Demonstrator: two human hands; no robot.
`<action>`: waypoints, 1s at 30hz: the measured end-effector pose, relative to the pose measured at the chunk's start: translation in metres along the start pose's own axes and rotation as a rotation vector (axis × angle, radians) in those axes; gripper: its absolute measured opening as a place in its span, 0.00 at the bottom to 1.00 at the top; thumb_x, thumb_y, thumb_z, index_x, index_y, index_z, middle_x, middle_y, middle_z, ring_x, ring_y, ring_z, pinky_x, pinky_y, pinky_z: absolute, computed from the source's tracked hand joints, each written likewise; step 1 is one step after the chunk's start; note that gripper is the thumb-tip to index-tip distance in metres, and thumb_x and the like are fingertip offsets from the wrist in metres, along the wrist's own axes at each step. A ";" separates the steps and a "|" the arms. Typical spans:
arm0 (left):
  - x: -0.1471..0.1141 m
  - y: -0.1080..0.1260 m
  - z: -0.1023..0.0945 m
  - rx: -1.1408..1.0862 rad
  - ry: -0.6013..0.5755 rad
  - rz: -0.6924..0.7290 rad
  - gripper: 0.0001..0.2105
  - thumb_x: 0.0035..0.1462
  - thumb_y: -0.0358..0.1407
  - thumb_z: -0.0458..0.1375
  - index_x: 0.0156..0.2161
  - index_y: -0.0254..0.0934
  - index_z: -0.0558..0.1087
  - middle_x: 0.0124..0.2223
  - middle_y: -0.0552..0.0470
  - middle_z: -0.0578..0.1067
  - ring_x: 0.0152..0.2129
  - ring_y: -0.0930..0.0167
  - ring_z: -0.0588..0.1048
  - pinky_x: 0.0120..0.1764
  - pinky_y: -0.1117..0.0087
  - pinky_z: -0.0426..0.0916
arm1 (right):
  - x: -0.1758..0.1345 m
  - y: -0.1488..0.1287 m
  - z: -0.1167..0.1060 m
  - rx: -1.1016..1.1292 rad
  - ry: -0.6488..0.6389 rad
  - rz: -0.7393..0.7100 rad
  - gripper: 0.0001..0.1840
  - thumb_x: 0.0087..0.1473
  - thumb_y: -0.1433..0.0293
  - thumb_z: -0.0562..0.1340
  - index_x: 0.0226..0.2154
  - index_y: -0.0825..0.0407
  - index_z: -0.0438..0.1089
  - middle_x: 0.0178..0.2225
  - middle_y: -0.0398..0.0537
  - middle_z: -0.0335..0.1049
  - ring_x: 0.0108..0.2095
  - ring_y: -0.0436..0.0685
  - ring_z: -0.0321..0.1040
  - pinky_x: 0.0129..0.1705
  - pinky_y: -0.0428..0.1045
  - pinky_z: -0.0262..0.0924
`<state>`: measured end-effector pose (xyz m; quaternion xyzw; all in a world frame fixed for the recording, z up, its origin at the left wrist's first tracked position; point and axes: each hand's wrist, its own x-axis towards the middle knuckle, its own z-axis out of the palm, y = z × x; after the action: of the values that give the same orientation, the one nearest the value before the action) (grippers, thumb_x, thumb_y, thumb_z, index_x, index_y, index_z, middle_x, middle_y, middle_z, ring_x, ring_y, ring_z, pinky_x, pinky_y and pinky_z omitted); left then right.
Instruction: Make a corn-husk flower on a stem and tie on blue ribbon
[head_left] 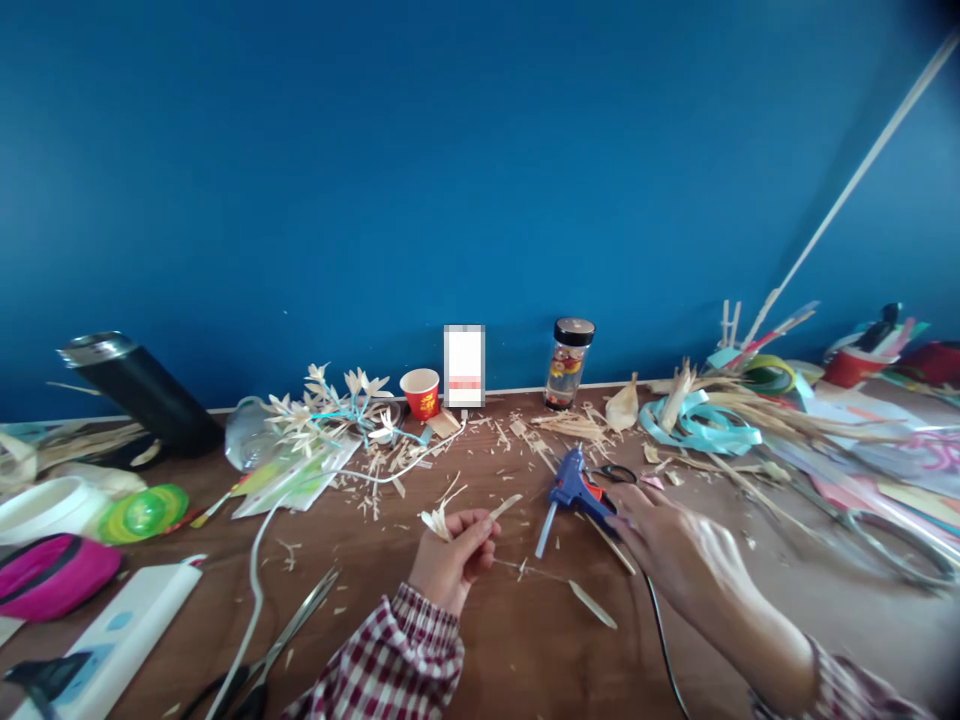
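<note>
My left hand (463, 553) is closed in a pinch. It holds a small flower of pale, dried husk-like petals (436, 520), and a narrow petal strip (507, 505) sticks out from the fingertips. My right hand (679, 545) is at the handle of a blue hot glue gun (571, 485), its fingers around the handle end and partly hidden. A translucent glue stick (547, 530) pokes out of the gun's back. On the table between my hands lies a thin stem with a pale leaf-shaped piece (592, 605). Small black-handled scissors (616, 472) lie behind the gun.
Large scissors (300, 610) and a white power strip (127, 635) lie at left. Finished pale flowers (337, 400), a red paper cup (420, 394), a lidded jar (568, 365) and a black flask (142, 390) stand near the blue wall. Blue ribbon (697, 425) and husk scraps lie at right.
</note>
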<state>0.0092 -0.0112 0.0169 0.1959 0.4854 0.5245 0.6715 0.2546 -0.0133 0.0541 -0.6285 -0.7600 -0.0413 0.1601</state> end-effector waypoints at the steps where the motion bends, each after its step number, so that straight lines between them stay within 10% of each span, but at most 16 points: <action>1: 0.000 0.000 0.000 0.000 -0.003 -0.008 0.04 0.42 0.27 0.64 0.25 0.29 0.73 0.23 0.51 0.75 0.13 0.82 0.68 0.16 0.85 0.66 | -0.001 -0.007 -0.008 0.070 -0.019 -0.009 0.10 0.50 0.63 0.56 0.37 0.44 0.68 0.25 0.47 0.71 0.21 0.58 0.67 0.20 0.48 0.54; 5: -0.001 0.001 0.002 -0.015 -0.006 -0.039 0.04 0.42 0.26 0.64 0.26 0.30 0.72 0.23 0.51 0.75 0.13 0.82 0.69 0.16 0.85 0.65 | -0.004 -0.049 -0.013 0.566 -0.128 -0.178 0.06 0.52 0.66 0.57 0.35 0.45 0.67 0.24 0.42 0.71 0.20 0.52 0.66 0.23 0.46 0.57; 11: -0.002 0.001 0.001 -0.069 -0.015 -0.004 0.09 0.39 0.28 0.66 0.28 0.30 0.71 0.23 0.52 0.75 0.14 0.81 0.70 0.17 0.84 0.66 | 0.002 -0.092 0.040 0.763 -0.273 -0.214 0.09 0.45 0.74 0.61 0.33 0.50 0.65 0.29 0.45 0.73 0.28 0.55 0.69 0.27 0.45 0.58; 24: -0.001 0.001 0.002 -0.085 -0.036 0.012 0.09 0.38 0.30 0.67 0.28 0.30 0.73 0.22 0.51 0.75 0.16 0.80 0.70 0.19 0.84 0.66 | 0.017 -0.096 0.036 1.197 -0.193 0.004 0.13 0.51 0.72 0.56 0.42 0.51 0.62 0.27 0.43 0.70 0.26 0.52 0.68 0.28 0.46 0.62; 30: -0.006 -0.002 0.004 -0.058 -0.119 0.031 0.12 0.38 0.29 0.67 0.32 0.30 0.73 0.28 0.48 0.76 0.22 0.77 0.73 0.25 0.80 0.69 | 0.021 -0.092 0.040 1.202 -0.181 0.083 0.07 0.52 0.69 0.56 0.29 0.52 0.68 0.27 0.43 0.69 0.28 0.52 0.66 0.31 0.46 0.60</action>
<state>0.0139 -0.0157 0.0201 0.2148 0.4262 0.5362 0.6962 0.1547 -0.0023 0.0356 -0.4579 -0.6358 0.4549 0.4233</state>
